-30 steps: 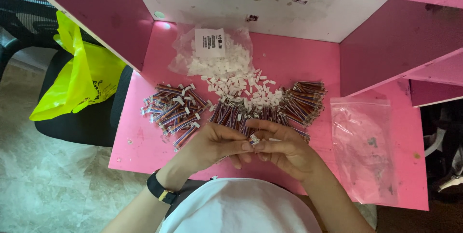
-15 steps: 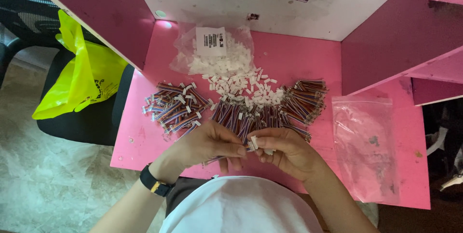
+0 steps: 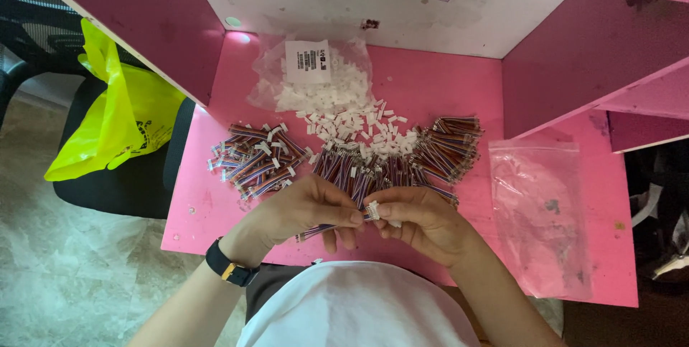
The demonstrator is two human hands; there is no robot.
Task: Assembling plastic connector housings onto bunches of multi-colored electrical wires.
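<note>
Both of my hands pinch one striped multicoloured wire lead (image 3: 321,230), lying left-right: left hand (image 3: 305,212) clamps its wires, right hand (image 3: 416,219) clamps its small white plastic connector (image 3: 372,210). Farther back on the pink tabletop (image 3: 215,207), a clear plastic bag (image 3: 316,78) holds white connectors.

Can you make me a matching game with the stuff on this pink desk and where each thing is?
Things:
1. yellow bag
2. empty clear bag
3. loose white connectors
4. small white connector

Places:
A. between the fingertips of both hands
B. on the desk's right side
C. hanging over the black chair, left of the desk
D. middle of the desk, in front of a labelled bag

Pairs: 1-C, 2-B, 3-D, 4-A
</note>
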